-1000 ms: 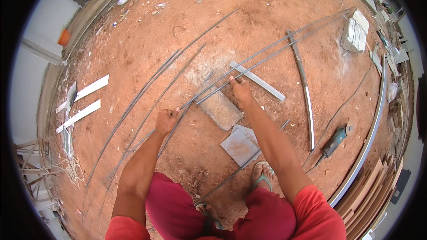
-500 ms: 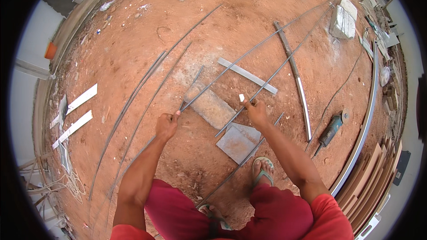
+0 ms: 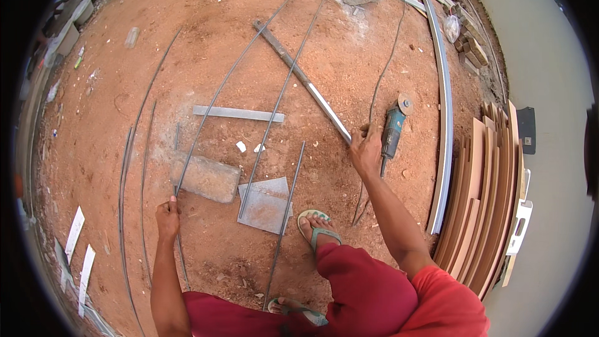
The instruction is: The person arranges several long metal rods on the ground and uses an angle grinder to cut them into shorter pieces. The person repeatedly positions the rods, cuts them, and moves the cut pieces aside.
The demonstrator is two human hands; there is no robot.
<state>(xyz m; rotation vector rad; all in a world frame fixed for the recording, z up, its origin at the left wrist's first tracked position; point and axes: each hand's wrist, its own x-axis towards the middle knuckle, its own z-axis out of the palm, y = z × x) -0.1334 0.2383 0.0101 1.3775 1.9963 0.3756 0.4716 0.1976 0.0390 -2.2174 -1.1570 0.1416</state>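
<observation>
Low in the frame's left, the left hand (image 3: 167, 217) grips a long steel rod (image 3: 232, 75) lying on the dirt, while the right hand (image 3: 366, 151) — fingers curled, centre-right — reaches the angle grinder (image 3: 393, 130), so cutting seemingly comes next — needing a firm hold.

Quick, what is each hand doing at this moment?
Left hand: closed around a thin steel rod.
Right hand: on the angle grinder; grip cannot be told.

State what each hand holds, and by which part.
The left hand grips a thin steel rod near its lower end. The right hand touches the near end of a flat metal bar, beside the grinder; a firm grip cannot be told.
</observation>
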